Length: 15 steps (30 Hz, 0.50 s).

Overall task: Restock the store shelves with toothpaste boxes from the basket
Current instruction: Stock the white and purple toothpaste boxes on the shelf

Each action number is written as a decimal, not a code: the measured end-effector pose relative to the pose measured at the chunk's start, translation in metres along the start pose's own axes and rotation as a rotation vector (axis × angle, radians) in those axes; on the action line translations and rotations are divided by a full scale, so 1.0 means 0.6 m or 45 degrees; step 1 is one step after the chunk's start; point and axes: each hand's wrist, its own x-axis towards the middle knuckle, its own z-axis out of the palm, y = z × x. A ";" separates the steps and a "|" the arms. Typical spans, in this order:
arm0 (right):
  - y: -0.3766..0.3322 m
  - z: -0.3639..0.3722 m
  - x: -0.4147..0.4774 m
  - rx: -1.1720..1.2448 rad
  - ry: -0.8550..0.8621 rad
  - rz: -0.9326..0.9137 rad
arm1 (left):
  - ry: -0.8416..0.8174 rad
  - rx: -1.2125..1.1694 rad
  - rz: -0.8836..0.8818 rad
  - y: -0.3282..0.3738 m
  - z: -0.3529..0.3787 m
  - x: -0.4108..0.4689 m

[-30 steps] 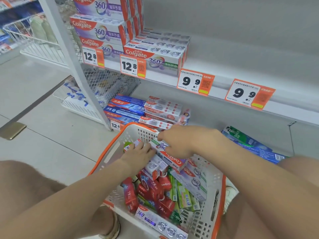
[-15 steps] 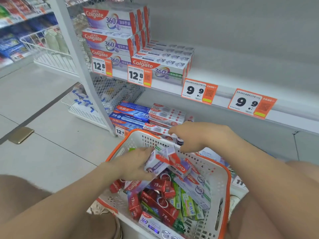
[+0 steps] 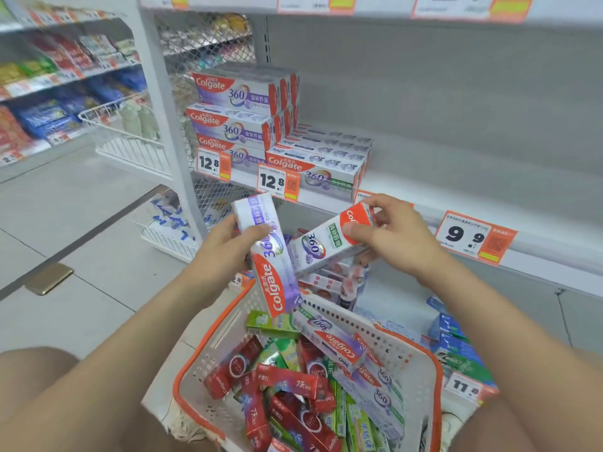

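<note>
Since a second ago, when I was digging in the basket (image 3: 401, 350), two boxes have come up. My left fingers (image 3: 257, 230) wrap one purple Colgate box (image 3: 272, 269), and my right fingers (image 3: 352, 228) pinch a second Colgate box (image 3: 321, 247), both mid-frame above the basket. Guessing they go on the shelf (image 3: 456, 187) next.

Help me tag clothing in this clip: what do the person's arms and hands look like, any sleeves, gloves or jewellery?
Both are bare. The left arm and right arm show no sleeve up to the frame's edge, and the left hand and right hand wear no gloves. No watch, bracelet or ring shows on the sides in view.
</note>
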 end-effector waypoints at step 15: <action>-0.061 -0.003 0.013 1.090 0.080 0.066 | 0.092 -0.160 -0.020 0.086 0.010 0.025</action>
